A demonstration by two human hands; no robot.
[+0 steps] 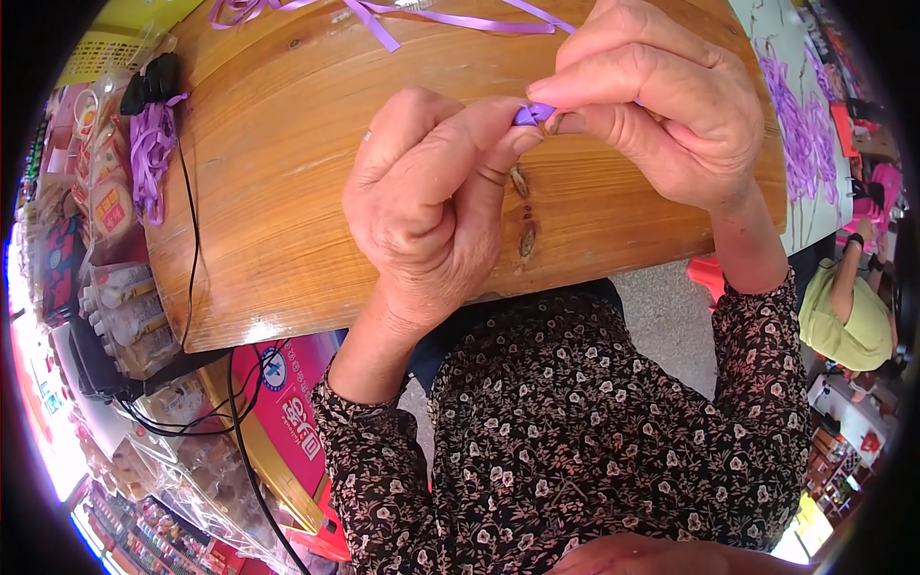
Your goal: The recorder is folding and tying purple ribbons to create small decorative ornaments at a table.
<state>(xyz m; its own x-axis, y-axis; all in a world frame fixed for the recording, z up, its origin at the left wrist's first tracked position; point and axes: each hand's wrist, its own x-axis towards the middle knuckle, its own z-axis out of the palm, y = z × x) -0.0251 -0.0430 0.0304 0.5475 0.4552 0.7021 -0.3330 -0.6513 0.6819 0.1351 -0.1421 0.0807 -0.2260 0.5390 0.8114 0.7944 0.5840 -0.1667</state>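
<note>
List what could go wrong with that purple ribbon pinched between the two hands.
1. The ribbon piece is held only by fingertips of the left hand and right hand; it may slip and unfold.
2. The loose ribbon strands lie by the wooden table's far edge and might be dragged off.

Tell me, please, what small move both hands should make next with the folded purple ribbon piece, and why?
Probably the right hand should press the next fold down onto the small folded purple ribbon piece while the left hand keeps pinching it. Both hands' fingertips meet on the piece above the round wooden table, and only a small part shows, so any slack could loosen it.
</note>
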